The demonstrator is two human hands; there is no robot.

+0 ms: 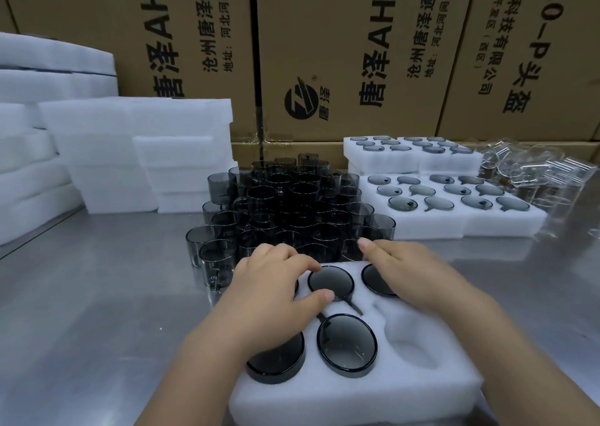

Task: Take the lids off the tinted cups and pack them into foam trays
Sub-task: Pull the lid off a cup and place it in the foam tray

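left hand point(276, 291) pinches lid point(331, 281); right hand point(414, 276) half-hides another

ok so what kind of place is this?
Likely a factory packing bench: printed shipping cartons stacked behind a steel table, foam trays holding tinted lids, and dozens of tinted cups.

Near tray point(406, 393): set on the table point(81, 295), closest of all.
Lids point(345, 347): laid in the holes of the near tray.
Cups point(285, 204): piled just behind the near tray.
Full trays point(454, 222): stacked to the right of the cups.
Foam pile point(130, 152): kept to the left of the cups.
Boxes point(357, 52): stood behind it all.
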